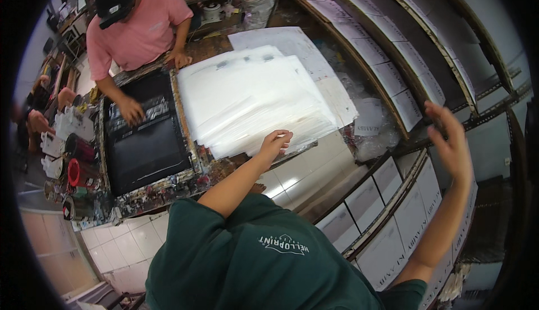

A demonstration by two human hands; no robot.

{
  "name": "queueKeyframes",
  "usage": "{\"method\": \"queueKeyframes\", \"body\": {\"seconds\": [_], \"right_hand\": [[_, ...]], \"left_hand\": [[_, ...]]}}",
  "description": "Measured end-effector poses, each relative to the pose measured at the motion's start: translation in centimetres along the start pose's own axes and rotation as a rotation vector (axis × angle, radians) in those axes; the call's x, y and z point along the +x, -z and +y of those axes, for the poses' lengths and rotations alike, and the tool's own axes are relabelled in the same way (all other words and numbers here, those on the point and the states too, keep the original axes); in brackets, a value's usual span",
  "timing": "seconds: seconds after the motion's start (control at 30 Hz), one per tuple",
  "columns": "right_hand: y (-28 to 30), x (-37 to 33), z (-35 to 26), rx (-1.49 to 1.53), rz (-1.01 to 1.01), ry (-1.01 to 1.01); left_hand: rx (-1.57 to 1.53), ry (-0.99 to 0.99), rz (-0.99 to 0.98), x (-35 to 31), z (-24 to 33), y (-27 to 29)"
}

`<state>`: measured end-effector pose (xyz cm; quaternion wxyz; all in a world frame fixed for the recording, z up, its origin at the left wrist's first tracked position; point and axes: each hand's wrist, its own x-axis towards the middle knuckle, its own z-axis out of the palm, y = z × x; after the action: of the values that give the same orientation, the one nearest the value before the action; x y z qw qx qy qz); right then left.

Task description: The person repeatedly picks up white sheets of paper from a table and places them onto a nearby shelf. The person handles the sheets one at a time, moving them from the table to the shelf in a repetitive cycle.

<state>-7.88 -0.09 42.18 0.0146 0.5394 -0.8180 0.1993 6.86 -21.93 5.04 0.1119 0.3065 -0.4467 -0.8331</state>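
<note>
A broad stack of thin whitish, translucent sheets, apparently plastic (252, 97), lies in front of me on the worktable. Over its near edge is my left hand (274, 145), fingers curled in toward the thumb; whether a sheet edge is pinched there is too small to make out. My right hand (449, 139) is raised at the right with its fingers apart and nothing in it, close to racks of printed white sheets (409, 108). Left of the stack, a co-worker's hand (131, 111) rests over a dark screen-printing frame (191, 141).
Slatted racks bearing flat printed sheets (387, 248) run along my right, below and beyond my right arm. Crumpled clear plastic (373, 144) sits at the table's right end. Red and dark ink pots (80, 172) stand left of the frame. A co-worker in pink (140, 29) stands across.
</note>
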Motion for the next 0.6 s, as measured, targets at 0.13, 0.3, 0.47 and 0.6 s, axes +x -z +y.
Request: {"method": "queueKeyframes", "body": {"seconds": [0.13,0.3,0.47,0.6], "right_hand": [[-10.8,-5.3,8.3,0.735,0.163,-0.319],[-32.3,-16.7,18.6,0.890,0.091,-1.165],[-38.3,-26.1,14.8,0.843,-0.545,-1.206],[-37.9,-27.8,13.5,0.719,-0.614,-1.304]], "left_hand": [[-0.040,0.023,0.005,0.4,-1.5,0.9],[-0.008,0.123,0.020,-0.2,-2.4,0.7],[-0.018,0.105,0.002,0.9,-1.9,-0.1],[-0.056,0.051,0.061,1.6,-1.3,-0.1]]}}
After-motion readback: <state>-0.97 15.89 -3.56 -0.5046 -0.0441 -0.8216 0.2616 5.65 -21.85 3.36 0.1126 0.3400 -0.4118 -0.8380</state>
